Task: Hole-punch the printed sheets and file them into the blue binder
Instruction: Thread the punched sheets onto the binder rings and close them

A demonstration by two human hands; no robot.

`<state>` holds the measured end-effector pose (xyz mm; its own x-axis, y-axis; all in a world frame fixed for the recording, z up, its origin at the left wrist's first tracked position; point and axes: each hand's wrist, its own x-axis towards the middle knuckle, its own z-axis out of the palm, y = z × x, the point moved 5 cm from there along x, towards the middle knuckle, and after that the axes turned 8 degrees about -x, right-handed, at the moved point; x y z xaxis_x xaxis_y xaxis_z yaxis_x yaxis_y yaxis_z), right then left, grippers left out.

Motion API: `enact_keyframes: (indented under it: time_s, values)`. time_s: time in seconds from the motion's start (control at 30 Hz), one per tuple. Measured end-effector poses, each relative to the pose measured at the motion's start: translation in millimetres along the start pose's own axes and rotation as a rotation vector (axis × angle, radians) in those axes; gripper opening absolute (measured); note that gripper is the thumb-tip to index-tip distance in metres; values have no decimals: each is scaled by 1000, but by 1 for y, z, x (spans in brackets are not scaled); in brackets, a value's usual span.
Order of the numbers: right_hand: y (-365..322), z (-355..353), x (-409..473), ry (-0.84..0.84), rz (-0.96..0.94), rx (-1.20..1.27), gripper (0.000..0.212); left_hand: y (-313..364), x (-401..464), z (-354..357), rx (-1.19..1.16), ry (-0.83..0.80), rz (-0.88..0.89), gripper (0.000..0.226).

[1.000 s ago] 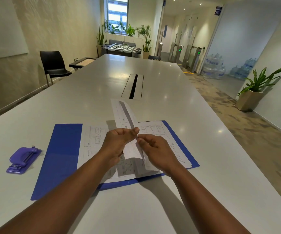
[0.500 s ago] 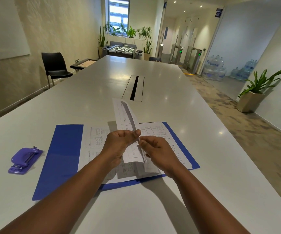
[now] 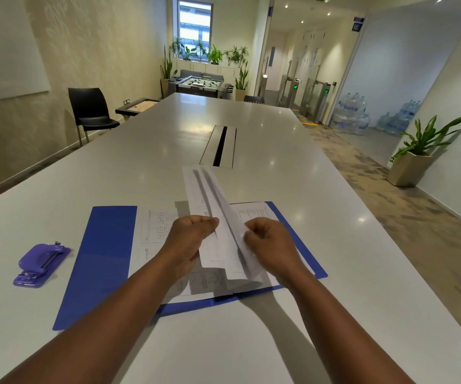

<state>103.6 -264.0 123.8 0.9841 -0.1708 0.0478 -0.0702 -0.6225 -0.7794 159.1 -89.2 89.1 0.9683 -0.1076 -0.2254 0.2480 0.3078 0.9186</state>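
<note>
My left hand [image 3: 193, 239] and right hand [image 3: 268, 242] have drawn apart, each pinching folded sheets [image 3: 218, 225] over the blue binder [image 3: 104, 261]; punching remains undone.

A long white bench [image 3: 251, 128] runs toward a bright window [image 3: 195, 22] lined with potted plants [image 3: 215, 55]. A black chair [image 3: 90, 112] stands by the textured beige wall (left side); water bottles [image 3: 351, 117] cluster on the patterned floor [image 3: 390, 206].
</note>
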Motion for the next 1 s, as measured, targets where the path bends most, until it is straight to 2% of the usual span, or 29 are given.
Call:
enact_keyframes:
  time_s: [0.17,0.23,0.37,0.47,0.53,0.63,0.7,0.8,0.87,1.0]
  values:
    - [37,-56,17,326,115,43,13,17,6,-34,56,123,30,7]
    - [59,-69,21,349,181,54,18,24,9,-50,62,143,25,6]
    - [93,-76,27,339,258,26,44,38,15,-70,127,143,29,12]
    - [106,-76,24,356,287,-55,49,44,17,-78,210,156,32,20]
    - [114,-73,22,309,325,-182,56,46,19,-84,260,164,27,27]
    - [126,-58,18,102,404,-342,68,41,23,-90,362,136,-3,45]
    - [135,-47,16,4,425,-437,62,34,27,-93,381,129,-17,40]
    - [145,-37,17,-43,431,-610,67,29,29,-95,410,154,-26,42]
    - [148,-37,19,-42,436,-628,70,28,27,-94,435,166,-26,44]
    - [153,-36,25,-67,435,-515,73,25,24,-100,486,212,-46,29]
